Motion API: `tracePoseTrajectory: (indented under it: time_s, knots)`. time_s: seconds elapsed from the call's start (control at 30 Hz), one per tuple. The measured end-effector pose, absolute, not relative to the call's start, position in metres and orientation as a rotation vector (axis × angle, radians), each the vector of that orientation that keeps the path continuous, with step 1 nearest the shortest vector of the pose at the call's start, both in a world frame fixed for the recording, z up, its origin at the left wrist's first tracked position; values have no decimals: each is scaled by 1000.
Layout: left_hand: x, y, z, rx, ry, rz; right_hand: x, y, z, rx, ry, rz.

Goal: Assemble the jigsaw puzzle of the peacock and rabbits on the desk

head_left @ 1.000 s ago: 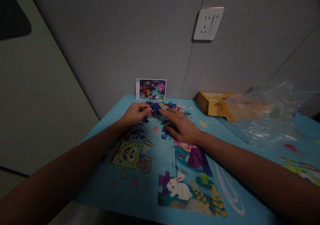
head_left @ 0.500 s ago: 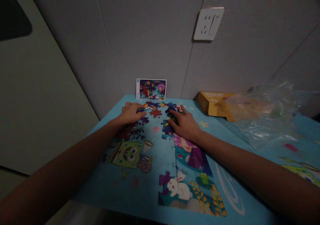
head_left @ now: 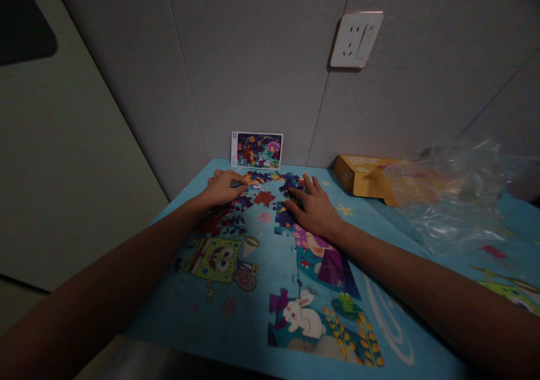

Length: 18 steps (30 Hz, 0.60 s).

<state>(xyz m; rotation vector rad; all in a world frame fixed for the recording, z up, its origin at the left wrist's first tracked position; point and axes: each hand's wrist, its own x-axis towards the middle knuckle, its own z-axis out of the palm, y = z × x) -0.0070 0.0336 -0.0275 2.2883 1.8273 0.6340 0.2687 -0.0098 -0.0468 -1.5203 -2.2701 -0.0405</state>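
My left hand [head_left: 223, 189] is at the far left part of the jigsaw, thumb and fingertips pinched together around what looks like a puzzle piece, mostly hidden. Close to its fingertips lies a loose red puzzle piece [head_left: 264, 198]. My right hand [head_left: 315, 207] rests with fingers spread over dark blue puzzle pieces [head_left: 283, 218] on the right side, gripping none of them. Nearer to me, a joined section with a white rabbit [head_left: 304, 315] and a purple section [head_left: 333, 267] runs along the right. Dark pieces [head_left: 225, 222] lie below my left hand.
A picture card [head_left: 258, 150] leans on the wall behind the puzzle. At the right stand a yellow box [head_left: 367, 177] and a crumpled clear plastic bag [head_left: 447, 200]. The blue cartoon-printed table [head_left: 253, 335] meets the wall, which carries a socket [head_left: 356, 40].
The fingertips and thumb of my left hand have drawn closer together. My right fingers have stretched out and lifted slightly. The red piece appears slightly nearer to me.
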Motion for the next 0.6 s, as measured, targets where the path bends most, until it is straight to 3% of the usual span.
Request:
tracePoseTrajectory:
  time_s: [0.1,0.27,0.6]
  knots:
    - [-19,31,-14,2359,1889,600,270,-9,-48,-1461,-2264,-66]
    - [-32,25,4,2415,1727,230,270,-8,-49,-1369,-2271,-133]
    - [-31,31,-3,2329,1830,446,272,-5,-51,-1345,-2307,-159]
